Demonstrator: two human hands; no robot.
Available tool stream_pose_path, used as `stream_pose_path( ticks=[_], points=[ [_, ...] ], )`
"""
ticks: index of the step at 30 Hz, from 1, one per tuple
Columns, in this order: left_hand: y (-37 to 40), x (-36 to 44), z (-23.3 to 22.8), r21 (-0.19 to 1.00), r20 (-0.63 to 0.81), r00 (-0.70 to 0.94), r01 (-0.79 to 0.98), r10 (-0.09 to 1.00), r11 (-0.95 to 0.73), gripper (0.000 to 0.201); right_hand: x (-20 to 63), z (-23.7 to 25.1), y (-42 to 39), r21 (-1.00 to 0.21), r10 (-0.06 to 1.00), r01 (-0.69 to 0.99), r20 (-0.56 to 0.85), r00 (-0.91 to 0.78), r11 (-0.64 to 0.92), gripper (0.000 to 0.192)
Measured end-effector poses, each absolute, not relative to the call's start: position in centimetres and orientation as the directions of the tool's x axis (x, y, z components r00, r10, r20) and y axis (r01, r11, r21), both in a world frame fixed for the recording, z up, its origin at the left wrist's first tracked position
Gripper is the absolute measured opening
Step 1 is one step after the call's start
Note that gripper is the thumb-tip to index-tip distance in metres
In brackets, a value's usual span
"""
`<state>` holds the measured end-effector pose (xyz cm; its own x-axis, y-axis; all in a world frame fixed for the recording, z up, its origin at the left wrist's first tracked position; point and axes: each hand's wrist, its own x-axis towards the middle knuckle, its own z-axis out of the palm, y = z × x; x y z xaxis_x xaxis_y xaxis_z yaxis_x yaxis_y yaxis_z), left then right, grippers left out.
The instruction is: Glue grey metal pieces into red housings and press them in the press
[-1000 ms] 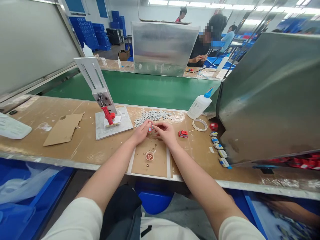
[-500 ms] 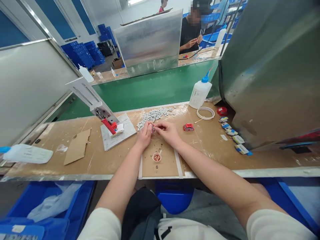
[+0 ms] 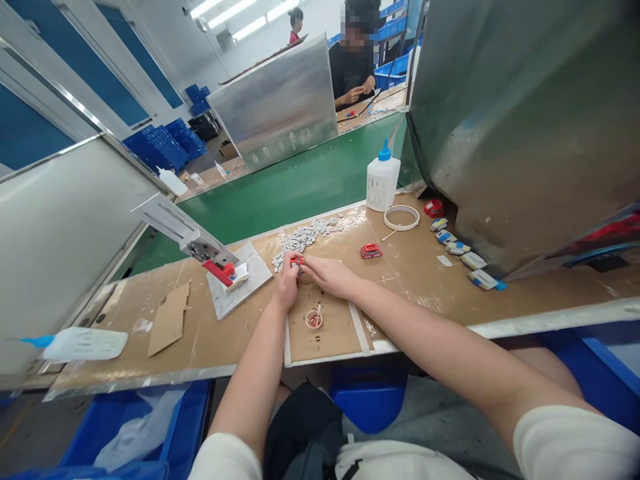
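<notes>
1. Pinching a small red part (image 3: 296, 262) between them, the left hand (image 3: 287, 281) and right hand (image 3: 327, 275) have stayed closed together.
2. Only the view has tilted; the part remains above the cardboard mat (image 3: 330, 330), beside the grey pieces (image 3: 300, 236).

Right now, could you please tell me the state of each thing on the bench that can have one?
Left hand: closed on the red part.
Right hand: fingers pinching the same red part.
Glue bottle: upright, blue cap on.
Second bottle: lying on its side.
Tape ring: lying flat.
Small cup: upright, stick in it.
Spare red part: lying loose, untouched.
Grey chips: in a loose pile.
</notes>
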<state>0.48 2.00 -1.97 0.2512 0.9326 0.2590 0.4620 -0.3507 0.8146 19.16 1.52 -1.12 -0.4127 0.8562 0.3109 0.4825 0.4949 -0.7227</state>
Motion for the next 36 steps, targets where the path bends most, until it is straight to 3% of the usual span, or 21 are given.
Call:
stream_pose_path(
  ticks=[6,10,17,22,26,36],
  points=[
    [1.5,0.1,-1.2,0.771,0.255,0.305,0.508,0.917,-0.384,0.034,19.9,-1.0,1.4,-0.551,0.770,0.550,0.331,-0.546,0.627,0.024],
    [1.0,0.0,-0.6,0.722,0.259,0.346,0.551,0.902,-0.418,0.031,20.0,-1.5,1.4,-0.500,0.745,0.560,0.342,-0.573,0.661,0.026],
    [0.7,0.2,-0.9,0.707,0.292,0.353,0.547,0.889,-0.449,0.027,19.2,-2.0,0.8,-0.667,0.783,0.442,0.374,-0.498,0.600,0.021],
    [1.4,0.4,-1.3,0.822,0.204,0.300,0.464,0.932,-0.330,0.025,19.1,-1.8,1.3,-0.747,0.812,0.384,0.349,-0.467,0.542,0.023],
    [1.7,0.3,-1.6,0.891,0.110,0.323,0.388,0.940,-0.237,0.024,19.6,-1.5,1.5,-0.736,0.787,0.384,0.321,-0.526,0.557,0.021],
    [1.2,0.2,-1.3,0.868,0.159,0.395,0.381,0.905,-0.319,0.033,19.4,-1.8,1.0,-0.688,0.818,0.494,0.267,-0.510,0.532,0.011]
  ],
)
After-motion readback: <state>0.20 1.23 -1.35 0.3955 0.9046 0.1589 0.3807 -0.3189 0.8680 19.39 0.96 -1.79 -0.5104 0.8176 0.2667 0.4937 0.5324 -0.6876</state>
